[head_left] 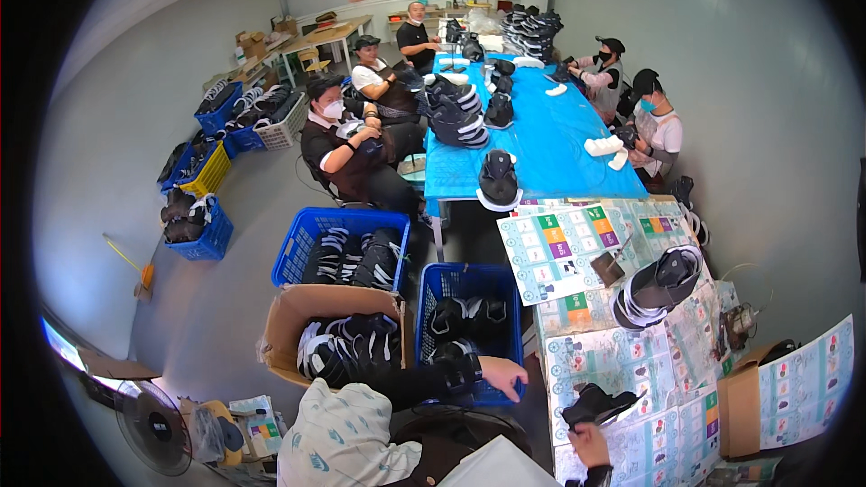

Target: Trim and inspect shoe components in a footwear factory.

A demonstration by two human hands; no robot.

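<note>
My left hand [503,377] is stretched out over the right side of a blue crate [426,307], its fingers apart and nothing in them. Inside that crate lie black shoe uppers [469,317]. My right hand [591,445] is at the near end of the paper-covered table [631,460], fingers raised and loosely bent. Just beyond its fingertips a black shoe upper [595,406] lies on the printed sheets; whether they touch it I cannot make out. Farther along stands a black shoe with a white sole [663,284].
A cardboard box [275,343] and another blue crate [284,248], both holding black-and-white shoes, stand to the left. People sit along a blue-covered table [559,153] ahead, handling shoes. A fan [153,427] is at lower left; a carton [741,410] stands at right.
</note>
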